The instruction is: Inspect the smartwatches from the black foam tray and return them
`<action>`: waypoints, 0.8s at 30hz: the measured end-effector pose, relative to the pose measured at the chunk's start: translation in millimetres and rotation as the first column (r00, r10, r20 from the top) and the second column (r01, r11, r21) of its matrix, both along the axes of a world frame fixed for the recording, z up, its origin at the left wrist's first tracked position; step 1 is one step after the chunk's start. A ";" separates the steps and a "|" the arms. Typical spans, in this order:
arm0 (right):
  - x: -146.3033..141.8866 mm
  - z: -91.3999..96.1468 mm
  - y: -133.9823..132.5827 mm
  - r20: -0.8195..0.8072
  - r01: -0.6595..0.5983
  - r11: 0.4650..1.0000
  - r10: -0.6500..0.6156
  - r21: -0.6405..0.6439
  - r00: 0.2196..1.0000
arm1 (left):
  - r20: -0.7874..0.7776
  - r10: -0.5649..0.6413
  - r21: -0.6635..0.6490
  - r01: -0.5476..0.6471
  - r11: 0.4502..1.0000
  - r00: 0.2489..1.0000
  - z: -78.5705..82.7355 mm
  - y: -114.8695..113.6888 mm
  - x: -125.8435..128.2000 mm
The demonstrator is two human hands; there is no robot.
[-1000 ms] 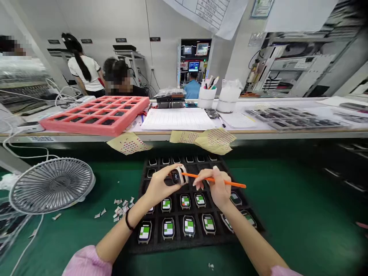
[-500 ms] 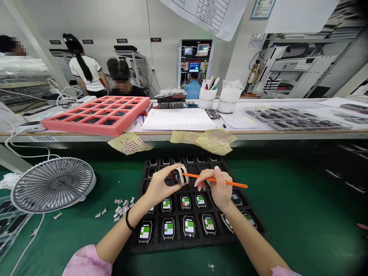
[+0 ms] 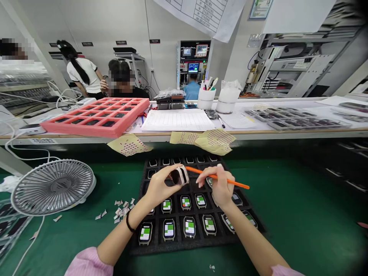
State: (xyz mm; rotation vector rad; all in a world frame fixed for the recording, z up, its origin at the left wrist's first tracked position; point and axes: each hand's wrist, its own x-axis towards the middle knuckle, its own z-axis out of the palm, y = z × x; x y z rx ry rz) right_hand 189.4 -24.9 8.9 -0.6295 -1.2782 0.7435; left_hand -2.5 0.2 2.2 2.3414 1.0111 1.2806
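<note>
Between the thumb and fingers of my left hand (image 3: 161, 183) is a smartwatch (image 3: 181, 175), held on edge above the tray with its side turned toward me and its screen dark. My right hand (image 3: 220, 186) grips a thin orange stick (image 3: 240, 185) like a pen. The stick's tip lies close to the watch's upper right edge; whether it touches, I cannot tell. Under both hands is a black foam tray (image 3: 198, 245) with watches in its compartments. Several in the near rows, such as one watch (image 3: 189, 227), have lit green and white screens.
A round fan (image 3: 54, 188) stands at the left on the green mat (image 3: 293, 214), near small scraps (image 3: 123, 209). On the shelf beyond sit a pink foam tray (image 3: 115, 130), paper sheets (image 3: 178, 119) and a pen cup (image 3: 206, 97). Several people are in the background.
The watch has rotated in my left hand, so its lit screen no longer shows. The orange stick's tip has shifted up from the watch's side to near its top edge.
</note>
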 end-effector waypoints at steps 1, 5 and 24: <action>0.2 0.5 1.9 -0.011 0.045 0.999 -0.045 -0.023 0.999 | -0.001 0.009 0.000 -0.009 1.000 1.000 1.1 0.5 -0.3; -9.5 -4.5 11.5 0.033 0.010 0.974 -0.002 -0.228 0.999 | -0.043 0.062 0.025 -0.061 0.998 0.997 0.3 2.8 -1.3; -24.4 -6.8 14.7 -0.216 -0.348 0.796 0.276 -0.495 0.937 | 0.042 -0.052 -0.029 0.054 0.998 0.998 3.2 -1.4 -0.7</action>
